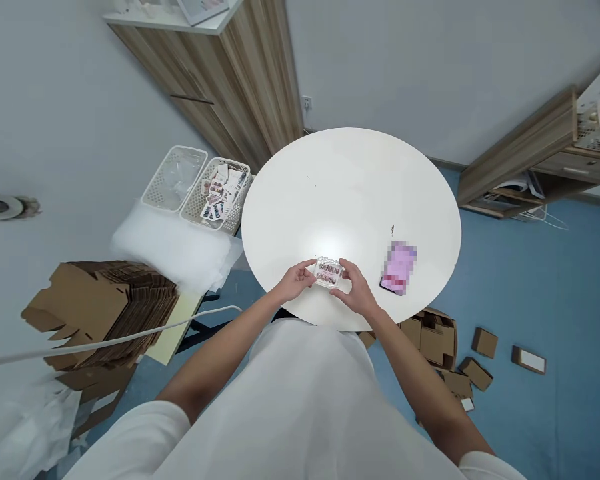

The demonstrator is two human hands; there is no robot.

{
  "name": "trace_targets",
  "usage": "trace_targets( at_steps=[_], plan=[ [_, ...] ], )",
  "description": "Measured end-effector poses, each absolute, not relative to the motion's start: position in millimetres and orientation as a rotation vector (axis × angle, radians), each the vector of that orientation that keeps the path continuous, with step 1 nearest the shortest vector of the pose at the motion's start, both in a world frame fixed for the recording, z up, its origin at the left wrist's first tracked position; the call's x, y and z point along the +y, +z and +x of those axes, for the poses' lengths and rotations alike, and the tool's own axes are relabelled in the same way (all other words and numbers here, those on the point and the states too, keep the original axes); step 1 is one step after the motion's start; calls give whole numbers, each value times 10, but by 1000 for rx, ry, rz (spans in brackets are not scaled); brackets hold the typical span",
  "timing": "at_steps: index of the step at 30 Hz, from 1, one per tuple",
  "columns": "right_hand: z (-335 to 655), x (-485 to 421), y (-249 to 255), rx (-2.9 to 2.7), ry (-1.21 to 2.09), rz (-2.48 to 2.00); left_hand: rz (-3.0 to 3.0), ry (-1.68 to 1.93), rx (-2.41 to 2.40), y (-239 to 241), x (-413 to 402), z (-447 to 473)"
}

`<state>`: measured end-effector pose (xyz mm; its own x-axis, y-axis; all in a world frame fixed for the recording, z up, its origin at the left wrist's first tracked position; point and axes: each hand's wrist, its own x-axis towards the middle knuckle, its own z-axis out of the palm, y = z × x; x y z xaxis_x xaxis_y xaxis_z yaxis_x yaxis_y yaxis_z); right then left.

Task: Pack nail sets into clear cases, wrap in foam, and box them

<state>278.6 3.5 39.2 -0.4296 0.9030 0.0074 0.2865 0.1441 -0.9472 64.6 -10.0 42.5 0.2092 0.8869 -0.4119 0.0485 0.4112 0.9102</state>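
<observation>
Between my two hands, over the near edge of the round white table (pixel 350 180), is a small clear plastic case of press-on nails (pixel 328 272). Two rows of dark and pinkish nails show through it. My left hand (pixel 298 280) grips the case's left side with thumb and fingers. On the opposite side, my right hand (pixel 354 288) holds its right edge, fingers at the upper corner and thumb at the lower one. A phone (pixel 399 268), its screen blurred out in pink and purple, lies on the table to the right of my right hand.
Left of the table stand a white basket (pixel 185 215) of nail packs and another basket (pixel 150 200) with clear plastic bags. White foam wrap (pixel 165 243) and stacked flat cardboard (pixel 100 300) lie nearby. Small cardboard boxes (pixel 485 343) sit on the blue floor at right. A cable (pixel 130 340) crosses at left.
</observation>
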Motion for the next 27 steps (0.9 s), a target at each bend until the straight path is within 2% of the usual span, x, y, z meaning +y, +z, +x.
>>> trace_targets(
  at_steps=[6,13,20,27],
  plan=[
    [2490,88,309,-1834,1223,-1135,1170,725,1288,477,-46,372],
    [1831,249,268,-1760,1316,-1136,1488,579,1315,599,200,-317],
    [1075,426,116,-1877,1312,-1223,1462,580,1356,433,432,-1066],
    [475,700,27,-1954,1215,-1302,1720,410,1382,186,775,-1619]
  ],
)
